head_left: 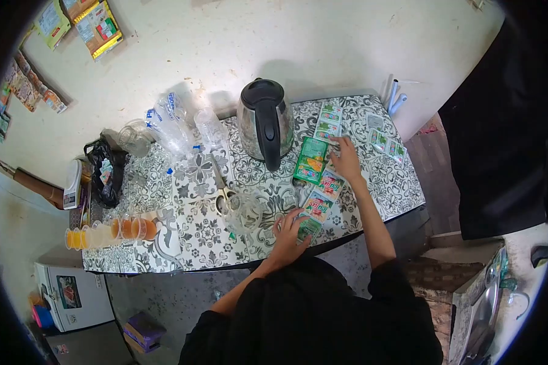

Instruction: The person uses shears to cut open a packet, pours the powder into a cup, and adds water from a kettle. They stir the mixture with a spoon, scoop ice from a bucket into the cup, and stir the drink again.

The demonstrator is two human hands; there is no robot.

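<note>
Sachet print (318, 205) too small; upper wall packet (77, 5) cut off.

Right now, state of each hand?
Left hand: open, fingers spread at the near end of a flat pink-and-green sachet strip; grip unclear.
Right hand: open, fingers spread at a flat, rectangular green-and-orange packet; no grip visible.

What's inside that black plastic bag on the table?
A few small colourful packets show in the opening of the black bag. Whatever lies beneath them is hidden by the packets and the dark plastic, so I cannot tell.
</note>
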